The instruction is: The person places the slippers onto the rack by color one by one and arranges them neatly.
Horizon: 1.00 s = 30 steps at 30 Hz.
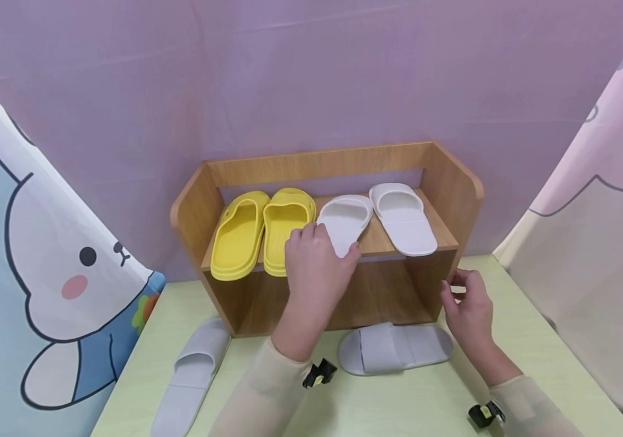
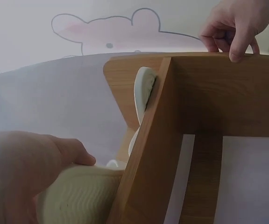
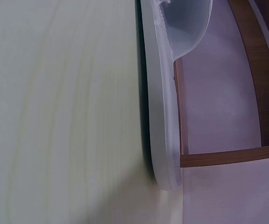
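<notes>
My left hand (image 1: 316, 267) pinches the toe end of a white slipper (image 1: 346, 212) on the top shelf of a wooden shoe rack (image 1: 322, 167). In the left wrist view the thumb lies over that slipper's ridged sole (image 2: 81, 193). Its white mate (image 1: 415, 233) rests to the right, toe jutting over the shelf's front edge. Two yellow slippers (image 1: 237, 237) stand side by side on the left half of the shelf. My right hand (image 1: 472, 309) grips the front edge of the rack's right side panel, thumb on its inner face in the left wrist view.
A grey slipper (image 1: 426, 346) lies sideways before the rack's lower compartment, close up in the right wrist view. Another grey slipper (image 1: 193, 370) lies at the rack's left front corner. The pale table (image 1: 387, 406) meets a purple cloth (image 1: 311, 79) behind and printed cloths at both sides.
</notes>
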Available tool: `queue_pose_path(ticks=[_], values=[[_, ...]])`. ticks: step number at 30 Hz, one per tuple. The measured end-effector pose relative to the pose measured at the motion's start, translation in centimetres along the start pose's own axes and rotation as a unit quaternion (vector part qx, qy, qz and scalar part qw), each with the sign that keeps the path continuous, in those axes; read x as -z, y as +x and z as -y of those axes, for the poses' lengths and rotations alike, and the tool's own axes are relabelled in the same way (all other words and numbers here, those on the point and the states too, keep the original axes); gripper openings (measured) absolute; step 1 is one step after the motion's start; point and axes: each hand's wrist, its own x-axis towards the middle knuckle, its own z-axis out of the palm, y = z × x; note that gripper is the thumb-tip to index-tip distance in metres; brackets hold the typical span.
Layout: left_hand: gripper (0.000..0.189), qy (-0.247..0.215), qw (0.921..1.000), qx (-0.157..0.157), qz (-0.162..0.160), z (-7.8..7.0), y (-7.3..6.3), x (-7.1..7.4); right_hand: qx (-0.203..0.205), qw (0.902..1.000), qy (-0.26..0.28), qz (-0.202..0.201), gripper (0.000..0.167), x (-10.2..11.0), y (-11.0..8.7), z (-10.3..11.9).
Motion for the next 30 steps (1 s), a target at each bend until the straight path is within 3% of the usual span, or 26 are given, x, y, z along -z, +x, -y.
queue_pose_path(ticks=[9, 20, 30], values=[[0.069, 0.058, 0.9960, 0.017, 0.066, -1.3, 0.2, 0.0, 0.001, 1.0000, -0.001, -0.005, 0.026, 0.0, 0.1, 0.1], [0.070, 0.068, 0.9945, -0.001, 0.080, -1.6, -0.8, -0.3, -0.003, 1.0000, 0.003, -0.005, 0.025, -0.1, 0.0, 0.1], [0.070, 0.034, 0.9943, -0.030, 0.097, -1.6, -1.4, -0.1, -0.008, 1.0000, 0.002, -0.006, 0.026, -0.2, 0.0, -0.1]])
